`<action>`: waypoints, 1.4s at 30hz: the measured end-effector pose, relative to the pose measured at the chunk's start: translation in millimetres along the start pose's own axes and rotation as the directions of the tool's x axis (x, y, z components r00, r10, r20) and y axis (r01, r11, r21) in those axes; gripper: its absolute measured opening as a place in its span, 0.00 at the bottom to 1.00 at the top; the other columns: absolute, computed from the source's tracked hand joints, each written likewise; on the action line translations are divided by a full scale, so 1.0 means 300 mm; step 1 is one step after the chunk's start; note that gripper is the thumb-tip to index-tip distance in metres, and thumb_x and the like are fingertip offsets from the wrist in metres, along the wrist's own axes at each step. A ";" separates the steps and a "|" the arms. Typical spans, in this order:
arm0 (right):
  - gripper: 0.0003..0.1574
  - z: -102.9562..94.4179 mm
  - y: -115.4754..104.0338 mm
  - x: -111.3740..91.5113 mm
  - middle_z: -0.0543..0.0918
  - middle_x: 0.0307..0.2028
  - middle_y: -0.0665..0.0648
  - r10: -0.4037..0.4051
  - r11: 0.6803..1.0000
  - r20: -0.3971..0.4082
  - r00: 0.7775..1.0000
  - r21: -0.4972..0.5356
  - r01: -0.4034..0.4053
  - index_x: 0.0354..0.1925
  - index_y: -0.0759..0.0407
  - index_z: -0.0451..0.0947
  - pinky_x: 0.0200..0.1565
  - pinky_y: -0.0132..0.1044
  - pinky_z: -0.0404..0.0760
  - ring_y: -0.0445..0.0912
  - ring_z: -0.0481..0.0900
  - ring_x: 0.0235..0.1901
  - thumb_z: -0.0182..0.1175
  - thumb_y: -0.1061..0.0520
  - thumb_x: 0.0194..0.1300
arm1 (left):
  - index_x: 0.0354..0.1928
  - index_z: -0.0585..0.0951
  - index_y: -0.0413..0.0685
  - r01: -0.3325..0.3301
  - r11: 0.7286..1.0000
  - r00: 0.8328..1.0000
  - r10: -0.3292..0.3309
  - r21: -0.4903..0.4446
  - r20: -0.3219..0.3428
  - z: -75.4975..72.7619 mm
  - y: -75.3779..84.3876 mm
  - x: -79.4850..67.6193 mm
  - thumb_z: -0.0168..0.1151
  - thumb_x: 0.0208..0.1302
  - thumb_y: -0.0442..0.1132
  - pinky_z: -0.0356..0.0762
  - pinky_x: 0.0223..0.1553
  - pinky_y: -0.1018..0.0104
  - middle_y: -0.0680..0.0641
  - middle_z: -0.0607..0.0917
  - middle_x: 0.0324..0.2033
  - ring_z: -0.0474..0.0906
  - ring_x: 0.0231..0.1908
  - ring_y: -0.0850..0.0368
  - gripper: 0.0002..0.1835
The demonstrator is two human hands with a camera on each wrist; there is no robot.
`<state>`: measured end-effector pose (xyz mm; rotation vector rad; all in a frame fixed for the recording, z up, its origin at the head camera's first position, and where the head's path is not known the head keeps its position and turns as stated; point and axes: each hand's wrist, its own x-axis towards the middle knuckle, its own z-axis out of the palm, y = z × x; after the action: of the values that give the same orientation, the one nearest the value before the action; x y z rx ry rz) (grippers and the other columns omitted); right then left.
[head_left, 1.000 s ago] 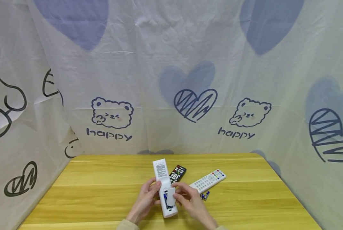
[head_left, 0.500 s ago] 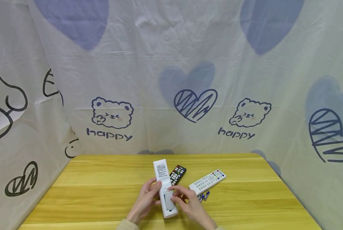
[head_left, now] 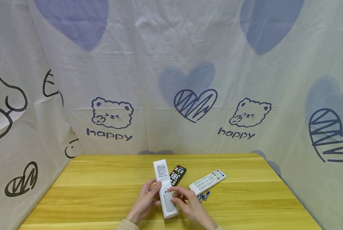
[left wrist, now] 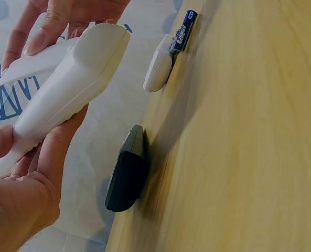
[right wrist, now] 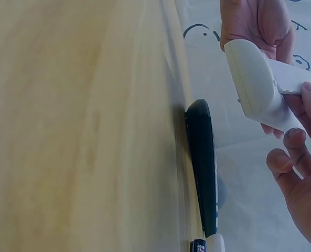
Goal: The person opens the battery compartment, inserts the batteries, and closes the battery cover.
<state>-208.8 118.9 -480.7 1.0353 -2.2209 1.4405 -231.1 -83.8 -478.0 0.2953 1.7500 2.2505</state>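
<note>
My left hand (head_left: pixel 145 198) grips a white remote control (head_left: pixel 161 175) by its side, back facing up, its printed label at the far end. Over the battery compartment lies the white battery cover (head_left: pixel 168 203), which my right hand (head_left: pixel 190 203) pinches between thumb and index finger at its upper part. Seen from the left wrist, the cover (left wrist: pixel 32 67) slants up off the remote's back, with one end against the remote near its thick end. The cover hides most of the compartment; a dark slot shows at its upper edge in the head view.
Beyond the held remote, a small black remote (head_left: pixel 178 174) lies on the wooden table (head_left: pixel 102 188). To the right is a second white remote (head_left: pixel 208 182), buttons up, with several blue batteries (head_left: pixel 207 195) beside its near end. A printed cloth (head_left: pixel 148 80) hangs behind.
The cover has swung from the right side of the compartment, where batteries were visible inside, to lie over it. My right hand shifted slightly with it; my left hand stays about the same.
</note>
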 end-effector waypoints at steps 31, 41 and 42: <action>0.20 -0.010 -0.003 -0.002 0.78 0.37 0.48 -0.081 0.937 0.032 0.996 -0.339 0.087 0.54 0.54 0.83 0.30 0.23 0.75 0.41 0.73 0.29 0.68 0.56 0.64 | 0.70 0.58 0.28 -0.003 1.000 1.000 0.003 -0.010 0.021 0.003 0.002 -0.003 0.47 0.80 0.41 0.89 0.37 0.67 0.46 0.89 0.48 0.87 0.38 0.60 0.28; 0.19 -0.020 -0.003 -0.003 0.77 0.35 0.46 -0.152 0.883 0.046 0.987 -0.442 0.156 0.53 0.51 0.85 0.34 0.17 0.71 0.38 0.74 0.30 0.70 0.54 0.62 | 0.72 0.55 0.27 -0.006 1.000 0.999 0.007 -0.023 0.040 0.004 -0.003 -0.002 0.47 0.80 0.42 0.90 0.40 0.63 0.41 0.87 0.52 0.87 0.40 0.59 0.30; 0.19 -0.021 -0.004 -0.003 0.78 0.35 0.45 -0.145 0.887 0.044 0.988 -0.438 0.150 0.53 0.51 0.86 0.34 0.17 0.71 0.38 0.74 0.30 0.69 0.54 0.63 | 0.72 0.55 0.27 -0.007 1.000 0.999 0.008 -0.023 0.041 0.004 -0.003 -0.002 0.47 0.80 0.42 0.90 0.40 0.63 0.41 0.87 0.52 0.87 0.40 0.59 0.30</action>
<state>-208.0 124.5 -477.6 1.0216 -2.2663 0.8107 -230.0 -82.6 -478.5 0.3409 1.7042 2.2522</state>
